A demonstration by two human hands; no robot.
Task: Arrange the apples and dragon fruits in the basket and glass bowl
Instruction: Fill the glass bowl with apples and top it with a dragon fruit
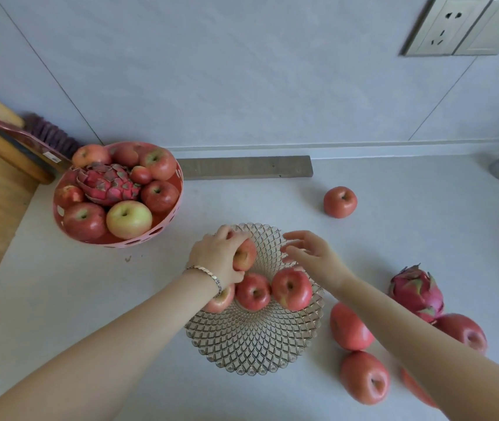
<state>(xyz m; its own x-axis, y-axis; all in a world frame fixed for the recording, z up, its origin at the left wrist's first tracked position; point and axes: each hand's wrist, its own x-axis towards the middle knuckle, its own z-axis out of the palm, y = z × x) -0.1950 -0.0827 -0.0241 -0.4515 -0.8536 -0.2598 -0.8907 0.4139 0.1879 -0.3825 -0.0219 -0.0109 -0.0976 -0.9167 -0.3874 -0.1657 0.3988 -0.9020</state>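
Observation:
My left hand [216, 256] grips a red apple [245, 253] over the far left part of the patterned glass bowl [254, 338]. Three more apples lie in the bowl, among them one in the middle [252, 291] and one to its right [291, 288]. My right hand [309, 250] hovers open over the bowl's far right rim, holding nothing. The pink basket [163, 229] at the left holds several apples and a dragon fruit [108, 183]. A second dragon fruit [416, 291] lies on the counter at the right.
Loose apples lie on the counter: one far right of the bowl [340, 202] and several near my right forearm [363, 376]. A brush [29, 138] and wooden board lean at the left. A grey strip [245, 167] lies along the wall.

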